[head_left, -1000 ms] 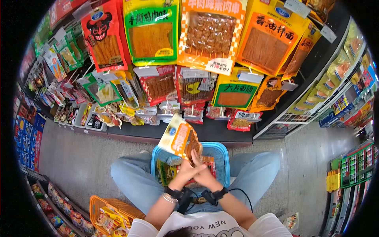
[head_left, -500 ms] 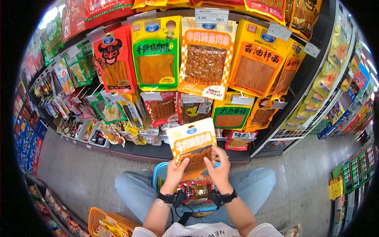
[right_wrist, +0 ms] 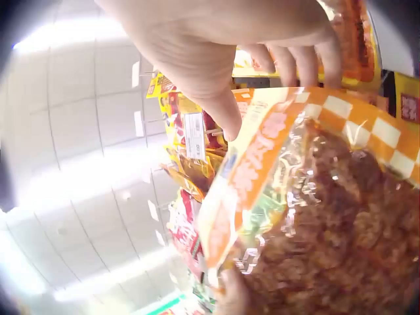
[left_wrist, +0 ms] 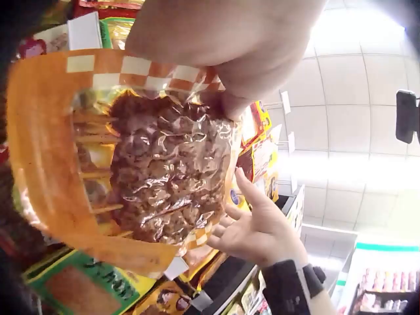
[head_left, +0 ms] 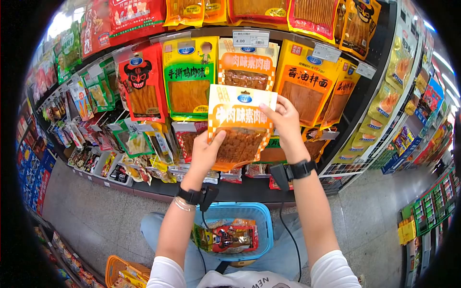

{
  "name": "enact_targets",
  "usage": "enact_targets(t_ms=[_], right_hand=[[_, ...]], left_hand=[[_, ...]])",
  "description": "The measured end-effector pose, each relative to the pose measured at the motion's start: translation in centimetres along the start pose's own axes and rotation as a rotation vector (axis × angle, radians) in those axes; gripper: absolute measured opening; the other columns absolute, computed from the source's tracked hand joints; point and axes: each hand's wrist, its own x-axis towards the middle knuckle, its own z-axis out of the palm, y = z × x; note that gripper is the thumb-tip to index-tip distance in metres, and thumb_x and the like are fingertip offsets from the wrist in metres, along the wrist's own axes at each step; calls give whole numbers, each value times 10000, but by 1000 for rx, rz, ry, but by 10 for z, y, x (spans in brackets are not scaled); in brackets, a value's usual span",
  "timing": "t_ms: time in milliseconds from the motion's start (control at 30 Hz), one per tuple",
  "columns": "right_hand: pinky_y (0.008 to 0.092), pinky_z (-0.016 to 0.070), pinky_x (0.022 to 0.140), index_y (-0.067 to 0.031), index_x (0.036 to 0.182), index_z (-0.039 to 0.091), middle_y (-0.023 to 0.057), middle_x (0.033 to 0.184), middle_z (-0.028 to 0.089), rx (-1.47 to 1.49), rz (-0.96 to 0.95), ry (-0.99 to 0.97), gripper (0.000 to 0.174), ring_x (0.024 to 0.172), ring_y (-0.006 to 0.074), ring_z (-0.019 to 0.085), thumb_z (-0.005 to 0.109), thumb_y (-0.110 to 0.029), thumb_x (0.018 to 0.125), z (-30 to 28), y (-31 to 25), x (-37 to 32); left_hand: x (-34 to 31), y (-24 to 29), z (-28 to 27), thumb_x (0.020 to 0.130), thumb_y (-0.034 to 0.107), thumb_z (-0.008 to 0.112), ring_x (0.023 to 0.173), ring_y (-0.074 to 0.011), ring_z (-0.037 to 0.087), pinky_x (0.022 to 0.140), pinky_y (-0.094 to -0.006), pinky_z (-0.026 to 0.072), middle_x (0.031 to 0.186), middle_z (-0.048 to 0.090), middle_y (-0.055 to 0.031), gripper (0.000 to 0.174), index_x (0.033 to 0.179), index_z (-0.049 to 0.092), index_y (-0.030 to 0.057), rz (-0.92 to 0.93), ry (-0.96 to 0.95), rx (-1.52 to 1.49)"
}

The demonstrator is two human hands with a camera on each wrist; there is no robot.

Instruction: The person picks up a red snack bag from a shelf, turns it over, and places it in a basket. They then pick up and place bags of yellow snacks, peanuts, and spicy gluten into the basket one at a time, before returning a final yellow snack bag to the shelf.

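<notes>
An orange and white snack packet (head_left: 240,139) with brown skewered pieces in its clear window is held upright before the hanging rack. My left hand (head_left: 204,152) pinches its lower left edge, thumb on the front. At the upper right edge my right hand (head_left: 285,122) grips it, thumb across the front and fingers behind. Partly covered by it, a matching packet (head_left: 247,62) hangs behind, under a price tag (head_left: 251,38). In the right wrist view, the right thumb (right_wrist: 226,118) lies along the packet's top part.
Yellow and green packets (head_left: 187,79) and a red packet (head_left: 140,84) hang to the left, yellow-orange ones (head_left: 307,81) to the right. Below, between the person's knees, is a blue basket (head_left: 269,230) with several packets inside. An orange basket (head_left: 111,269) stands on the floor at lower left.
Both hands have lifted the packet from above the blue basket, up and forward to the rack. The right hand has shifted from the packet's lower part to its upper right edge.
</notes>
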Motion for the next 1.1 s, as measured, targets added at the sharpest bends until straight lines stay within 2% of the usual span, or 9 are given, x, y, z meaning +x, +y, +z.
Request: enact_targets(t_ms=[33, 133, 233, 367, 400, 500, 733, 933, 1100], right_hand=[[269, 512, 785, 50, 1148, 464, 133, 1028, 632, 76, -2, -78, 552, 894, 162, 628, 789, -112, 733, 3, -2, 8], [272, 512, 767, 14, 1026, 499, 101, 940, 647, -39, -161, 20, 486, 856, 146, 627, 820, -129, 690, 18, -7, 27], [267, 506, 757, -2, 969, 501, 101, 937, 643, -165, -186, 91, 491, 847, 135, 621, 845, -131, 643, 26, -12, 52], [346, 499, 772, 15, 987, 500, 168, 951, 632, -487, -337, 305, 615, 863, 234, 631, 873, -257, 579, 41, -23, 75], [377, 493, 772, 20, 985, 501, 193, 943, 627, -481, -369, 323, 651, 856, 287, 630, 874, -307, 563, 45, -26, 80], [382, 492, 762, 16, 975, 503, 190, 928, 631, -614, -369, 417, 638, 858, 291, 631, 870, -314, 571, 52, -38, 88], [405, 483, 768, 5, 963, 500, 197, 907, 637, -680, -393, 442, 608, 871, 334, 625, 840, -342, 598, 58, -58, 110], [433, 479, 767, -23, 985, 492, 199, 903, 629, -715, -462, 495, 574, 871, 362, 616, 819, -307, 607, 55, -50, 126], [427, 482, 751, -49, 969, 481, 189, 885, 625, -666, -470, 457, 536, 853, 360, 616, 813, -266, 609, 52, -47, 132]], left_hand=[[7, 2, 2, 914, 194, 600, 875, -74, 565, 799, -256, 455, 973, 662, -32, 271, 1072, 626, -25, -2, 7, -46], [24, 6, 7, 914, 188, 602, 877, -76, 569, 808, -251, 450, 972, 663, -29, 267, 1077, 626, -22, -27, 36, -101], [40, 13, 10, 909, 174, 606, 874, -75, 574, 806, -245, 447, 969, 663, -27, 248, 1068, 633, -15, -63, 62, -124], [65, 12, 12, 912, 205, 607, 865, -73, 573, 787, -241, 448, 975, 652, -16, 258, 1067, 627, 0, -72, 45, -149], [71, 13, 13, 913, 222, 607, 865, -71, 571, 780, -240, 448, 981, 646, -12, 267, 1071, 622, 6, -67, 34, -146], [89, 16, 19, 912, 188, 598, 831, -68, 571, 756, -240, 446, 930, 658, -11, 225, 1024, 646, 0, -110, 68, -206], [118, 27, 28, 908, 200, 606, 789, -60, 554, 720, -241, 443, 912, 650, -6, 235, 1019, 640, -4, -172, 42, -336], [133, 18, 33, 918, 221, 600, 887, -95, 580, 792, -250, 449, 998, 647, -27, 265, 1077, 617, 10, -75, 66, -267], [136, 18, 37, 907, 211, 611, 828, -72, 559, 755, -242, 437, 930, 654, -8, 247, 1031, 657, 3, -64, 90, -329]])
